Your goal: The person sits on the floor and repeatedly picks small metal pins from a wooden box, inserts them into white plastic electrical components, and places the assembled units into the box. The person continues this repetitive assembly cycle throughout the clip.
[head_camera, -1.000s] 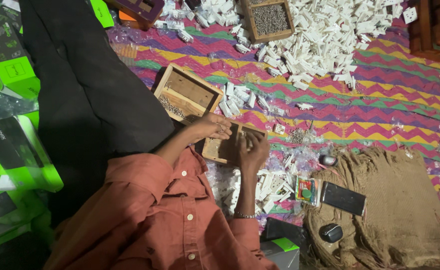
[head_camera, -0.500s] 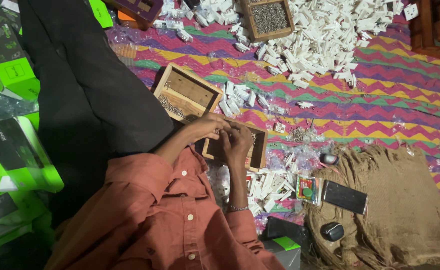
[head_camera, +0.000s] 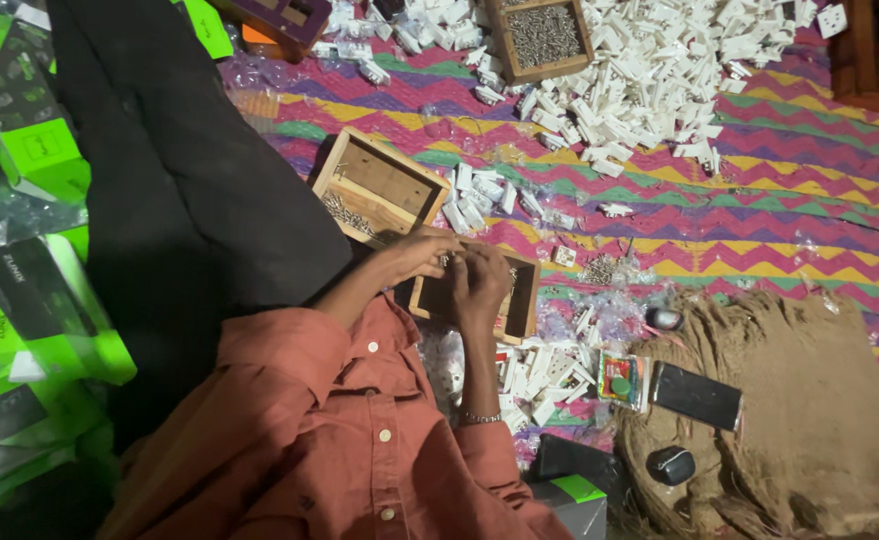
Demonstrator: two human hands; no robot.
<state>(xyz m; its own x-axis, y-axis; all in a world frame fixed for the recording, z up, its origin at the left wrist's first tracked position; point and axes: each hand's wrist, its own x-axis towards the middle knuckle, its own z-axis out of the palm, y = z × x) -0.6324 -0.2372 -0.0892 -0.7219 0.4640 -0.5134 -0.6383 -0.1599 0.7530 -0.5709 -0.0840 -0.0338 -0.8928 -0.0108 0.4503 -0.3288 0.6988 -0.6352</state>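
Note:
My left hand [head_camera: 421, 255] and my right hand [head_camera: 479, 285] meet over a small dark-lined wooden box [head_camera: 521, 300] on a zigzag-patterned mat [head_camera: 759, 220]. The left fingers pinch something small; it is too tiny to identify. My right hand is curled with its back to the camera, so what it holds is hidden. Just beyond the left hand stands an open wooden box [head_camera: 379, 185] with screws in one corner. Small white plastic parts [head_camera: 479, 190] lie between the boxes, and more white parts [head_camera: 549, 370] lie by my right wrist.
A big heap of white parts [head_camera: 659, 70] and a box of screws [head_camera: 544, 35] lie at the far side. A burlap sack [head_camera: 809, 400] at right carries a black phone [head_camera: 697, 395]. Green cartons [head_camera: 39, 150] and black cloth [head_camera: 189, 200] fill the left.
My right hand has moved up and left from the box's near edge to join the left hand. Both hands now sit together over the small box.

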